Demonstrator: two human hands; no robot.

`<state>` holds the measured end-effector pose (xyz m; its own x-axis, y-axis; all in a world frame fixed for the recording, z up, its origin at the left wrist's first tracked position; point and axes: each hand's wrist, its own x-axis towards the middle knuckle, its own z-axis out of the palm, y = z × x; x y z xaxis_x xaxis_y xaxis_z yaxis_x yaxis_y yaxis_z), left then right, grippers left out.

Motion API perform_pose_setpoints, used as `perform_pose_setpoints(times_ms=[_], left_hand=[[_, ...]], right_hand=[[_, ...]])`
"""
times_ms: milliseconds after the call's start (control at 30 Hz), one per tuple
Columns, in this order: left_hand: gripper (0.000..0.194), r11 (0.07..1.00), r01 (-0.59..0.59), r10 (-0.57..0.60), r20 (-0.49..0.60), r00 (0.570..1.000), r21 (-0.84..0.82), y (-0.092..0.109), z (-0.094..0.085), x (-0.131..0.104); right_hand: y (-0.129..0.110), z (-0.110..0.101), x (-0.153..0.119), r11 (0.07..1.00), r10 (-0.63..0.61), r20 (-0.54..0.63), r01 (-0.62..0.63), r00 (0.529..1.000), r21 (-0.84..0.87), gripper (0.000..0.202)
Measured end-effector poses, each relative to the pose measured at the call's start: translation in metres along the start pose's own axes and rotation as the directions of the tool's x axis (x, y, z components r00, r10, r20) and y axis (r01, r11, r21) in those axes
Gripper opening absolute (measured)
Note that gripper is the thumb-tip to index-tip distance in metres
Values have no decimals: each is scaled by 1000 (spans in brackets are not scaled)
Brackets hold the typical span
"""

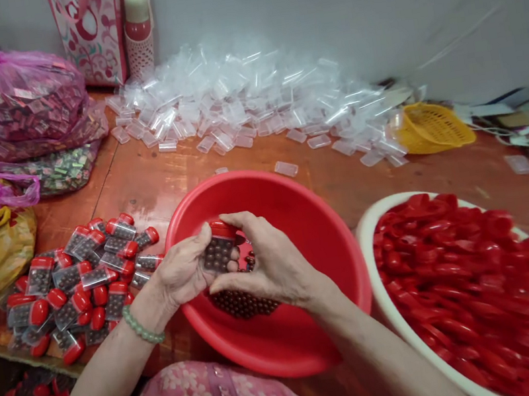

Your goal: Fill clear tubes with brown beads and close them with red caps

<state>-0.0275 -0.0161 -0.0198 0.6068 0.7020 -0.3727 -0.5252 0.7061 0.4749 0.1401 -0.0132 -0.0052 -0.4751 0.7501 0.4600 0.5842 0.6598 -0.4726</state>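
Observation:
A small clear box (218,253) full of dark brown balls, with a red cap on top, is held over the red basin (263,191). My left hand (186,267) grips it from the left, thumb near the cap. My right hand (274,260) curves around its right side, index finger at the cap and thumb at the lower end. Loose brown balls (245,303) lie in the bottom of the basin, partly hidden by my hands. Left of the basin is a heap of filled, red-capped boxes (81,280).
Many empty clear boxes (240,108) are piled along the wall. A white tub (369,241) of red caps (457,274) stands at the right, a yellow basket (434,125) behind it. Pink bags (17,96), a patterned bag (91,38) and a bottle (139,34) stand back left.

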Motion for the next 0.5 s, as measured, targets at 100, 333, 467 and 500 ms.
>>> perform_pose_setpoints(times_ms=[100,333,467,500], left_hand=[[52,1000,-7,8,18,1000,-4,0,0,1],[51,991,-61,55,56,997,122,-5,-5,4],[56,985,-85,73,81,994,153,-9,-3,5],[57,983,-90,77,84,993,158,-10,-2,4]], right_hand=[[1,5,0,987,-74,8,75,997,-141,69],[2,13,1,965,-166,-116,137,979,-224,55],[3,13,1,950,-223,-158,178,962,-257,55],[3,13,1,947,-232,-160,185,959,-262,55]])
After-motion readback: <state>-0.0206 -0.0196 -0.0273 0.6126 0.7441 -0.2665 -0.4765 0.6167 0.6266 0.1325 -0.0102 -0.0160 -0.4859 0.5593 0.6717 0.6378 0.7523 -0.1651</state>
